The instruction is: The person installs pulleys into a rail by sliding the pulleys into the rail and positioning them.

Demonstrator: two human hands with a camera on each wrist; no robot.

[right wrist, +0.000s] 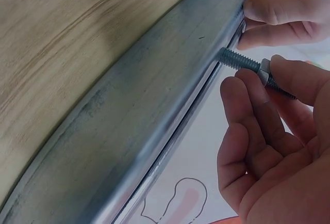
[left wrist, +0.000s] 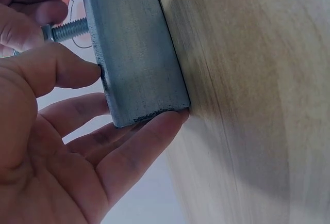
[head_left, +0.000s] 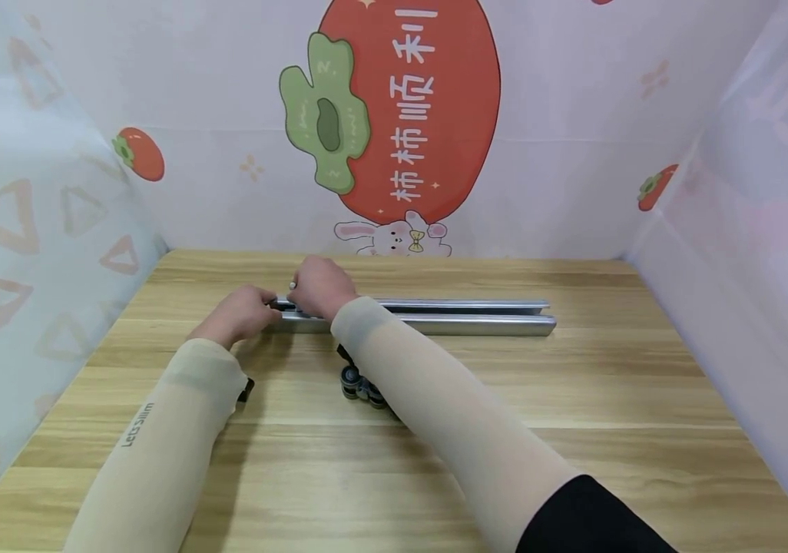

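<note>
A long metal channel rail [head_left: 484, 325] lies across the table with its slot facing up. At its left end my left hand [head_left: 240, 313] grips it; in the left wrist view the thumb presses the slotted edge while the fingers reach round the end face. A threaded rod [right wrist: 240, 60] stands out of the slot near that end. My right hand [head_left: 321, 286] pinches a hex nut [right wrist: 265, 70] on this rod between thumb and fingers, a short way above the rail. The rod's lower end is hidden inside the channel.
Nearer than the rail, a dark wheeled roller piece [head_left: 359, 388] lies on the wooden table [head_left: 615, 430], partly covered by the right sleeve [head_left: 435, 407]. A printed backdrop [head_left: 553, 153] rises behind the table, with pale side sheets [head_left: 767, 253] along both sides.
</note>
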